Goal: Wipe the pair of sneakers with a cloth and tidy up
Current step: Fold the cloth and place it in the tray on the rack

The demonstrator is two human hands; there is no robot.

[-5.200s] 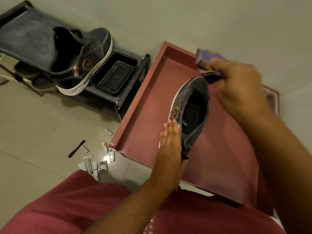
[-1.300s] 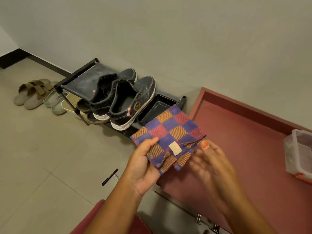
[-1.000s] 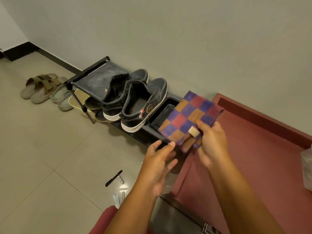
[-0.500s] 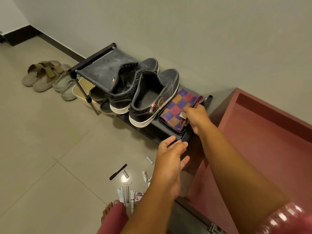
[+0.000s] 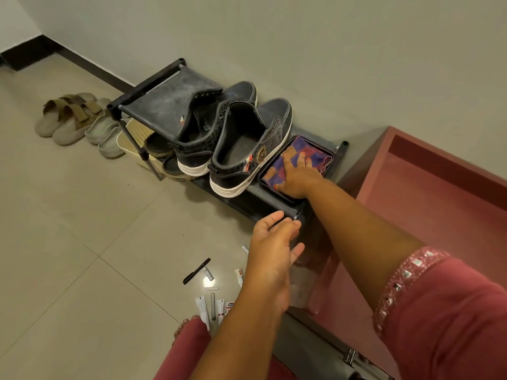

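Two dark grey sneakers with white soles stand side by side on the black shoe rack (image 5: 164,86), the left sneaker (image 5: 203,127) and the right sneaker (image 5: 247,144). Just right of them a folded purple, red and orange checked cloth (image 5: 315,156) lies in a black tray (image 5: 332,160) on the rack. My right hand (image 5: 297,176) presses flat on the cloth with straight fingers. My left hand (image 5: 274,253) hovers in front of the rack's near edge, fingers relaxed and holding nothing.
A dark red table (image 5: 439,204) with a raised rim stands to the right of the rack. Sandals and slippers (image 5: 68,119) lie on the tiled floor at left and under the rack. A black pen (image 5: 196,270) and small packets (image 5: 214,305) lie by my foot.
The second sneaker went from the red table onto the rack. My right hand carried the folded cloth from both hands into the black tray and now lies flat on it. My left hand let go.
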